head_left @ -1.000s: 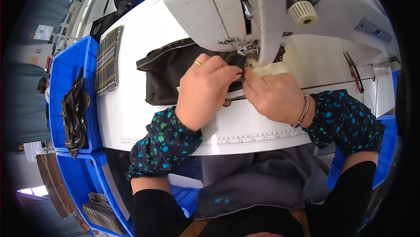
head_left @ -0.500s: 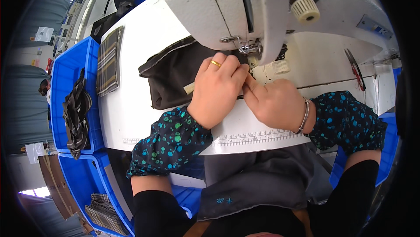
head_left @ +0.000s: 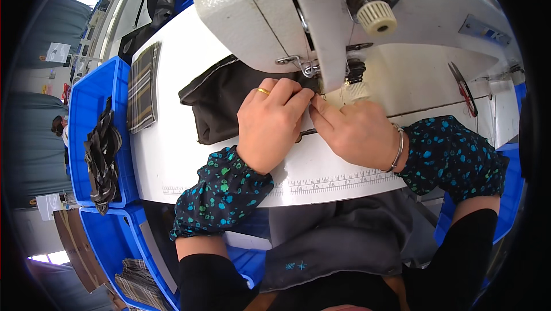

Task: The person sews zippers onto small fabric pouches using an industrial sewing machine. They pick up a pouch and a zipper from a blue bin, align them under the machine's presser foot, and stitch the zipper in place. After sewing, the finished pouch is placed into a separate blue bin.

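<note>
L hand [head_left: 267, 124] & R hand [head_left: 360, 134] pinch dk zip pouch [head_left: 215, 110]; ruler marks [head_left: 333, 185], blue lettering [head_left: 297, 265] on apron [head_left: 344, 242] below.

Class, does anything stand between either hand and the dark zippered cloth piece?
Nothing visible does: the left hand lies on the cloth piece, and the right hand appears to touch its edge.

Fingertips nearly meeting, a person's left hand [head_left: 268, 127] and right hand [head_left: 357, 136] pinch a dark zippered pouch [head_left: 218, 110] beside a sewing machine's [head_left: 252, 24] needle area — scissors [head_left: 462, 88] lie rightward on the white worktop [head_left: 172, 161].
</note>
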Demonstrator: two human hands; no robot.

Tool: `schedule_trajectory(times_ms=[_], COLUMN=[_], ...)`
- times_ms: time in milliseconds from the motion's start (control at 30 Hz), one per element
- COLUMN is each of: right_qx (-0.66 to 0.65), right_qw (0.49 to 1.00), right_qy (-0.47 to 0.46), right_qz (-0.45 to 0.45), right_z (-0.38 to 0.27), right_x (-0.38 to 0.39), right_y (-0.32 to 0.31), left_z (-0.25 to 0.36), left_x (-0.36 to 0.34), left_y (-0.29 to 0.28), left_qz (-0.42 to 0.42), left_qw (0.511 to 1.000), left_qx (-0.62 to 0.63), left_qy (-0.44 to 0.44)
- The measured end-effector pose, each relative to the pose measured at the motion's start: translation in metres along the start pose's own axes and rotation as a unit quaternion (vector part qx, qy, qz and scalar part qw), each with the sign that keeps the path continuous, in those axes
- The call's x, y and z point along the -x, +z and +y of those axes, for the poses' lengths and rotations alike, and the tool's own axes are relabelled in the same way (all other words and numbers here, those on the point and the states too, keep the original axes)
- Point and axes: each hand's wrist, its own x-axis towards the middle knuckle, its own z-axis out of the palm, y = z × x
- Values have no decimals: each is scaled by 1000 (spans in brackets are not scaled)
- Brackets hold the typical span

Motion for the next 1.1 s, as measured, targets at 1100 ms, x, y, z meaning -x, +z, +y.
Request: schedule_trajectory(times_ms=[1100], right_qx=[0], right_qw=[998], right_qy=[-55], right_qz=[-35], right_z=[-6], right_x=[4], right_y=[-4], left_z=[-7], left_x=[-6], left_y=[1], left_qz=[-49], left_qw=[997], left_qx=[-22], left_qy=[64])
